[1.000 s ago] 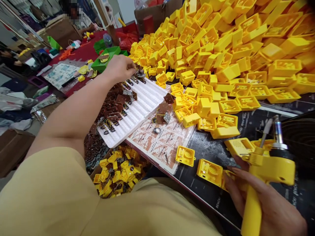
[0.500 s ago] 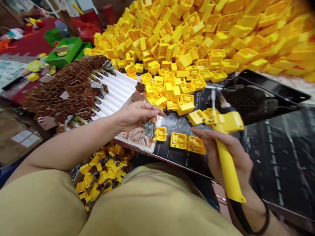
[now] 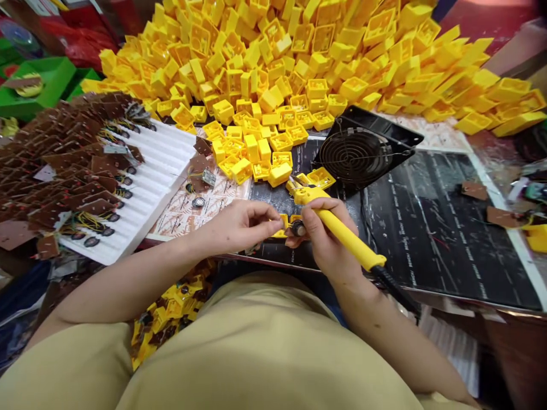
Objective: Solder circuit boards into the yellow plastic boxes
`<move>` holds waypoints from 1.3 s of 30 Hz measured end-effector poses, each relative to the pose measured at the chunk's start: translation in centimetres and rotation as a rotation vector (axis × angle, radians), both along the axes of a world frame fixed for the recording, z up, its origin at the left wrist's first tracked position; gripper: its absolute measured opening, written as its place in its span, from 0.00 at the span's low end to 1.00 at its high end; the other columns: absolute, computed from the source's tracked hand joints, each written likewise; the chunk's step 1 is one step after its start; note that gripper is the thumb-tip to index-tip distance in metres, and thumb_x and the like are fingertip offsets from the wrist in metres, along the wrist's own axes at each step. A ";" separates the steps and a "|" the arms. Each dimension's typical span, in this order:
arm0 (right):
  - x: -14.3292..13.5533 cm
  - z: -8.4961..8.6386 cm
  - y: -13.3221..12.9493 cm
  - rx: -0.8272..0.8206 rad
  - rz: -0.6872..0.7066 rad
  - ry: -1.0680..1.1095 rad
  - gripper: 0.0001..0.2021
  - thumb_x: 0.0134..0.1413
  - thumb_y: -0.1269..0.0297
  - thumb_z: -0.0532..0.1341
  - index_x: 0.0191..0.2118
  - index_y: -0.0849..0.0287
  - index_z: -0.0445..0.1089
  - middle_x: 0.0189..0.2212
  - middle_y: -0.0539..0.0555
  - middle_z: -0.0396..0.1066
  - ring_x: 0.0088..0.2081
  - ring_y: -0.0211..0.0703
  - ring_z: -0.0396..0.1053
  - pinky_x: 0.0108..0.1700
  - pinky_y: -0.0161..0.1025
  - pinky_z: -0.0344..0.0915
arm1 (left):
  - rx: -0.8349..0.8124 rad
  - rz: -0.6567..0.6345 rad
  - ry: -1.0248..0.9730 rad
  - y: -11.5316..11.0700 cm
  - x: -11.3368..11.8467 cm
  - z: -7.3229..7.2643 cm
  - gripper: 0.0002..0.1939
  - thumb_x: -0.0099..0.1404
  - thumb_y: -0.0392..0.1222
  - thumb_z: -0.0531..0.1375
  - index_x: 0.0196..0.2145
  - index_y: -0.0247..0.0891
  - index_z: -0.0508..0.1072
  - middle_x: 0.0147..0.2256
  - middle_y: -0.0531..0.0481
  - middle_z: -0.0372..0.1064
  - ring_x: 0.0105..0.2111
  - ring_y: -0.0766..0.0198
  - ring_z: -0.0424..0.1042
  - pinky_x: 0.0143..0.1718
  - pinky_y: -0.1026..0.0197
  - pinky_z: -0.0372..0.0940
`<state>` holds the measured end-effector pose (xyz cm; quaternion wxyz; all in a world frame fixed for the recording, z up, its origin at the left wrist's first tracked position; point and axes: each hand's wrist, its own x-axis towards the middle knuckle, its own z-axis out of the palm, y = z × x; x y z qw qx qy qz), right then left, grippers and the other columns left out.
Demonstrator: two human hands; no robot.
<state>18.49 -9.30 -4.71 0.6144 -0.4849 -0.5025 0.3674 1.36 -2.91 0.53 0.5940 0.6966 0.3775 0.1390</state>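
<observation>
My right hand is closed round the yellow handle of a soldering iron, whose tip points up and away to the left. Near its thumb and fingertips is a small round black part. Close beside it, my left hand has thumb and forefinger pinched together at a small open yellow plastic case. Whatever the pinch holds is too small to make out. Fingers partly hide the cases on the bench edge. A brown circuit board with wires and a small round speaker lie left of my hands.
A big heap of yellow cases covers the back. Rows of wired brown boards lie on a white corrugated tray at left. A black fan stands behind the iron. More yellow parts fill a container below the bench edge.
My hands have come together over the small cases: the right, with the soldering iron, moved left and the iron tilted over. The view has swung to the right.
</observation>
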 end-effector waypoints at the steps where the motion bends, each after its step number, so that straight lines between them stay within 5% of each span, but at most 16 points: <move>1: 0.0 0.1 -0.1 -0.003 -0.011 -0.006 0.13 0.62 0.51 0.63 0.40 0.53 0.61 0.21 0.41 0.70 0.15 0.36 0.69 0.16 0.29 0.67 | 0.051 -0.007 0.013 -0.1 0.1 0.0 0.12 0.61 0.49 0.62 0.32 0.37 0.74 0.24 0.55 0.66 0.23 0.71 0.62 0.24 0.68 0.57; 7: 0.2 -0.4 -0.7 0.042 -0.027 -0.101 0.11 0.64 0.54 0.62 0.41 0.54 0.64 0.27 0.44 0.75 0.18 0.36 0.71 0.17 0.28 0.68 | 0.017 0.003 0.005 -0.3 0.2 -0.4 0.13 0.60 0.50 0.63 0.30 0.36 0.74 0.20 0.57 0.62 0.19 0.73 0.57 0.20 0.69 0.51; 11: 1.0 -0.9 -1.5 0.143 0.008 -0.197 0.11 0.64 0.59 0.63 0.46 0.52 0.62 0.39 0.49 0.78 0.35 0.41 0.79 0.36 0.35 0.79 | -0.109 0.079 -0.034 -0.1 -0.1 -0.4 0.14 0.58 0.51 0.66 0.28 0.36 0.72 0.16 0.60 0.60 0.15 0.74 0.56 0.17 0.70 0.52; 15: 1.4 -0.8 -1.9 0.267 0.037 -0.312 0.21 0.55 0.66 0.70 0.50 0.51 0.61 0.51 0.52 0.75 0.50 0.44 0.76 0.53 0.43 0.76 | -0.125 0.096 -0.037 0.1 -0.4 -0.5 0.16 0.57 0.52 0.68 0.28 0.36 0.72 0.15 0.59 0.61 0.14 0.75 0.56 0.16 0.71 0.51; 22: 1.6 0.0 -2.5 0.389 -0.100 -0.561 0.17 0.61 0.64 0.66 0.51 0.50 0.61 0.41 0.48 0.76 0.43 0.36 0.77 0.47 0.34 0.76 | 0.037 0.051 0.135 -0.4 -0.6 -0.5 0.15 0.55 0.56 0.68 0.26 0.41 0.76 0.15 0.57 0.63 0.16 0.71 0.58 0.16 0.69 0.51; 25: 4.9 -0.8 -3.3 0.396 -0.195 -0.752 0.13 0.65 0.63 0.62 0.52 0.52 0.62 0.44 0.49 0.76 0.45 0.36 0.76 0.49 0.35 0.75 | 0.023 0.100 0.197 0.1 -1.5 -0.7 0.19 0.50 0.66 0.65 0.26 0.49 0.77 0.14 0.59 0.62 0.14 0.68 0.57 0.16 0.66 0.53; 29: 13.9 -2.2 -5.0 0.312 -0.386 -0.972 0.11 0.68 0.59 0.59 0.48 0.61 0.69 0.43 0.54 0.74 0.41 0.39 0.74 0.44 0.41 0.75 | 0.094 0.105 0.349 1.1 -3.3 -1.3 0.24 0.52 0.69 0.64 0.27 0.44 0.77 0.19 0.56 0.68 0.21 0.66 0.64 0.24 0.65 0.59; 34: 25.2 -0.6 -4.8 0.149 -0.752 -1.064 0.17 0.66 0.53 0.60 0.51 0.61 0.68 0.45 0.55 0.71 0.43 0.42 0.72 0.45 0.45 0.74 | 0.024 0.044 0.387 1.7 -4.0 -1.8 0.28 0.54 0.73 0.62 0.23 0.43 0.76 0.21 0.54 0.71 0.24 0.63 0.68 0.30 0.62 0.63; 36: 25.8 0.6 -4.6 0.150 -0.828 -1.091 0.18 0.66 0.53 0.61 0.53 0.61 0.68 0.47 0.56 0.71 0.45 0.44 0.72 0.48 0.48 0.73 | 0.043 0.064 0.347 1.6 -3.6 -2.0 0.24 0.56 0.70 0.62 0.24 0.47 0.79 0.20 0.55 0.71 0.25 0.62 0.69 0.33 0.61 0.65; 39: 21.4 1.3 -4.4 0.251 -0.749 -1.156 0.15 0.66 0.54 0.61 0.50 0.61 0.66 0.49 0.58 0.73 0.48 0.46 0.74 0.50 0.48 0.74 | 0.083 0.069 0.292 1.7 -3.3 -2.2 0.14 0.56 0.66 0.64 0.30 0.58 0.82 0.20 0.59 0.72 0.25 0.61 0.71 0.34 0.60 0.67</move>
